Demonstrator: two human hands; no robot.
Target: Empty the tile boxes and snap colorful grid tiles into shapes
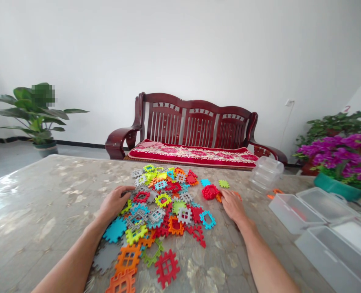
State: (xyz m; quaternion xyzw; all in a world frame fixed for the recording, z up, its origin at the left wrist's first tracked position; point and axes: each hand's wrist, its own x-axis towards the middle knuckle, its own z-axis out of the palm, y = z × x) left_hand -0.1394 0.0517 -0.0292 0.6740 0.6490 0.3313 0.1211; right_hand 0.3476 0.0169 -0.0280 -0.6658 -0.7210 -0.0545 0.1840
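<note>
A loose heap of plastic interlocking building pieces [163,199] in red, orange, blue, green and grey lies between my hands on the table. At the heap's left edge is my left hand [116,200], its fingers stretched out towards the grey pieces and nothing visible in its grip. My right hand [232,204] rests on the other side, fingers extended and low over orange pieces [219,197] that it partly hides. Just left of its fingertips sits a red cluster of pieces [209,191]. A red window-shaped piece [167,268] lies closer to me.
Clear plastic boxes [296,211] stand on the right of the patterned table [61,191], with a smaller clear container [266,174] behind. Purple flowers [341,156] in a teal pot are at the far right. Beyond the table stands a wooden bench [195,126].
</note>
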